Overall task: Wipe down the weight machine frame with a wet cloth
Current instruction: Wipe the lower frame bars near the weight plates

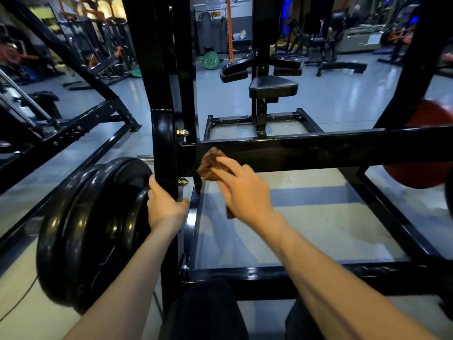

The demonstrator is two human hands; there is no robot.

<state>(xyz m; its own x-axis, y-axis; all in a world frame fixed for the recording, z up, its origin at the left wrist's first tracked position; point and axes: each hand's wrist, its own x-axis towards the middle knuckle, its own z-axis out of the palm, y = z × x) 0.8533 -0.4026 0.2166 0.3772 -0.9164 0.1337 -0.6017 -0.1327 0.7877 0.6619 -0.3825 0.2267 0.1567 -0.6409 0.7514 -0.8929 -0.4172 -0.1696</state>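
Note:
The black weight machine frame fills the view: a horizontal crossbar [306, 149] runs from the centre to the right, bolted to an upright post [163, 138]. My right hand [241, 188] holds a crumpled brown cloth [211, 163] pressed against the front face of the crossbar near its left end. A strip of the cloth hangs below my palm. My left hand [164, 204] grips the upright post just below the crossbar joint, thumb on the right side near a bolt.
Black weight plates [95, 224] hang on the left of the post, close to my left forearm. A red plate [421, 146] sits at the right. A padded seat [273, 88] stands beyond the crossbar. The lower base rail [282, 272] lies near my knees.

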